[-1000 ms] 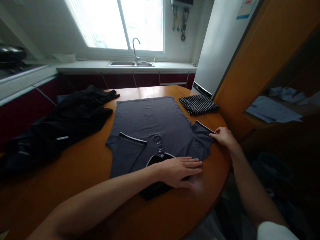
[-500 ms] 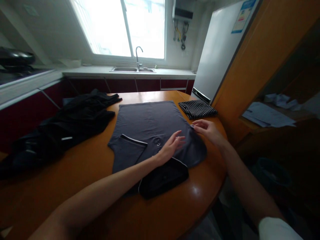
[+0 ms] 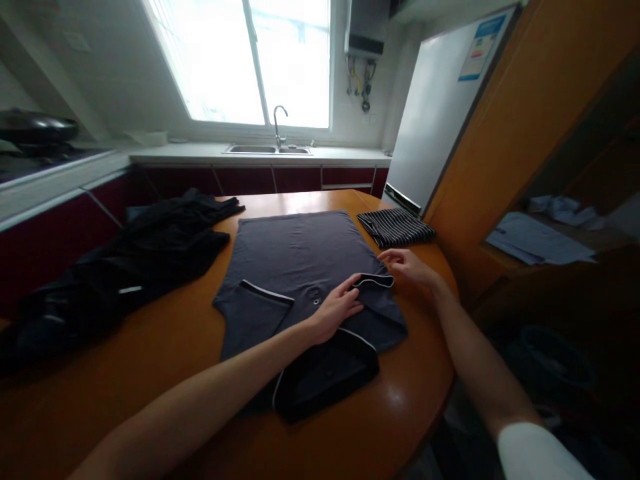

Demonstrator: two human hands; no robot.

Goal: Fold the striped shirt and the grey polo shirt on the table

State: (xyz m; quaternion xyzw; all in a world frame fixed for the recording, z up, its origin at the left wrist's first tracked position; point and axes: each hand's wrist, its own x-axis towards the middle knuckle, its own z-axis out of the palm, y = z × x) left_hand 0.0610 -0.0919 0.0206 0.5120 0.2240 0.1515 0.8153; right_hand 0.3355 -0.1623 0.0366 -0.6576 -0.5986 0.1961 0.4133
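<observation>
A dark grey polo shirt (image 3: 295,247) lies spread on the wooden table, its black, white-edged collar (image 3: 330,377) toward me. Both short sleeves are folded inward over the body; the right one ends in a black and white cuff (image 3: 377,280). My left hand (image 3: 336,312) rests on the shirt, fingers stretched out flat, fingertips touching that cuff's inner end. At the shirt's right edge is my right hand (image 3: 411,267), its index finger extended to the fabric and the others loosely bent, with nothing visibly held.
A black striped folded cloth (image 3: 397,227) lies beyond my right hand. Dark clothes (image 3: 135,260) are heaped along the table's left side. The table (image 3: 400,413) has a rounded right edge. Farther back are a sink (image 3: 250,149), a fridge (image 3: 425,120) and a shelf with papers (image 3: 540,237).
The right sleeve has been turned inward onto the shirt, its cuff now showing beside my left fingertips. My left hand has lowered onto the fabric; my right hand has let go of the sleeve.
</observation>
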